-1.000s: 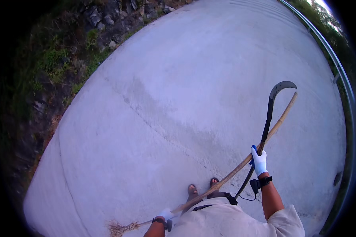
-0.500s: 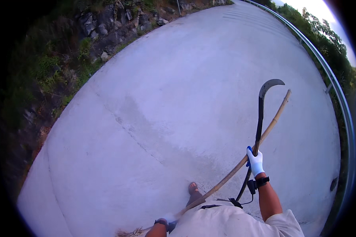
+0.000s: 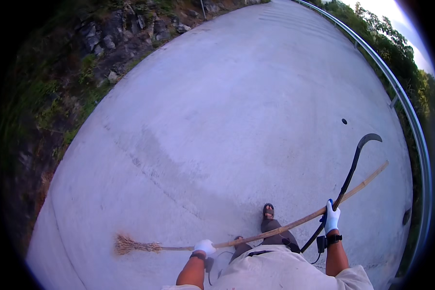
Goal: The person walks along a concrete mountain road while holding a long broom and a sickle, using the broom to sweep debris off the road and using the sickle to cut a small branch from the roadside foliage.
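Across my body lies a long broom (image 3: 270,233) with a pale bamboo-like handle and a bundled twig head (image 3: 133,244) at the left end. My left hand (image 3: 205,246), in a white glove, is closed around its handle not far from the head. Further up the handle, my right hand (image 3: 331,216), in a white and blue glove, grips both the broom and a long-handled sickle (image 3: 349,178). The sickle's dark hooked blade points up and to the right, crossing the handle. Its lower shaft runs down beside my right leg. Both tools are off the road.
Pale concrete road (image 3: 203,121) stretches ahead. A rocky, weedy bank (image 3: 99,38) borders it on the left, a metal guardrail (image 3: 396,87) on the right. A small dark round object (image 3: 344,121) lies on the road. My sandalled foot (image 3: 268,210) is forward.
The broom has swung from a steep slant to nearly level, its head now in view on the left. My left hand rose into view; the right hand and sickle shifted right and lower.
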The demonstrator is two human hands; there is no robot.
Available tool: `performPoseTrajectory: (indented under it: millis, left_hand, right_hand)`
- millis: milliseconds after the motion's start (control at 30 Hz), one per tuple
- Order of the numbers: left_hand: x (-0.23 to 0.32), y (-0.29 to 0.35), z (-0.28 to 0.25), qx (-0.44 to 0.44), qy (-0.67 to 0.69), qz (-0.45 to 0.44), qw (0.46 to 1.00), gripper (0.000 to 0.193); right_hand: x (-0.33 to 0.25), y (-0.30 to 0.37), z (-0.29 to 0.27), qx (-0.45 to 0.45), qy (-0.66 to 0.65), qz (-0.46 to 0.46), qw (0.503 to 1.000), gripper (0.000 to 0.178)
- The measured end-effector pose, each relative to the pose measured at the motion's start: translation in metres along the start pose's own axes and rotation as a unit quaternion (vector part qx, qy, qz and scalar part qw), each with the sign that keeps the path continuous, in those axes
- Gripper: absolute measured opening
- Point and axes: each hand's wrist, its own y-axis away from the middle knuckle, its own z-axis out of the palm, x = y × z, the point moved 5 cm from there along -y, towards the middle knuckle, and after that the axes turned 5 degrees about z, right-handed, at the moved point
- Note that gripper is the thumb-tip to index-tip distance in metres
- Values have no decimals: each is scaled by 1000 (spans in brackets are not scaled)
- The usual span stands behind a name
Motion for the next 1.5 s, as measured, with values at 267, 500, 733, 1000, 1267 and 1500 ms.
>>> performPoseTrajectory:
  millis: [267, 500, 733, 1000, 1267, 1500]
  left_hand:
    - [29, -34, -23, 2, -19, -31, 999, 47]
    - [68, -41, -57, -23, 75, -38, 996, 47]
    - [101, -47, -88, 32, 154, -46, 986, 32]
    - [101, -110, -94, 19, 152, -25, 988, 28]
    - [88, -190, -161, -8, 136, 25, 990, 34]
    - [109, -242, -293, -90, 129, 93, 983, 44]
  right_hand:
    - [-7, -78, 34, -19, -15, 19, 1000, 35]
    - [-107, -176, 136, -111, 3, 33, 993, 30]
    - [-175, -231, 239, -214, 33, -15, 976, 32]
    - [-222, -240, 290, -243, 49, -33, 968, 34]
    - [-257, -269, 299, -166, 5, -56, 985, 30]
    - [-278, -260, 278, -32, -6, -84, 996, 32]
